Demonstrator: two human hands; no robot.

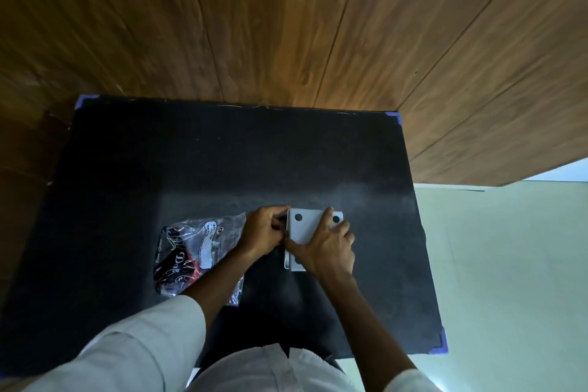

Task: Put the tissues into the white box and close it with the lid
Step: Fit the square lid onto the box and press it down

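A white box (304, 229) sits on the black table (222, 169), near the middle of its front half and a bit toward the right edge. It is flat and square-ish, with a smooth white lid (305, 224) on top — two round black dots show on the lid, close to its far corners. The right hand (324, 248) lies flat on the lid with its fingers spread. The left hand (265, 229) is curled at the box's left side, its fingers pinching that edge. Just beside the left hand, toward the left edge, lies a crinkly clear plastic wrapper (194, 251) with red, black and white print — it looks flat, and the left arm crosses over it.
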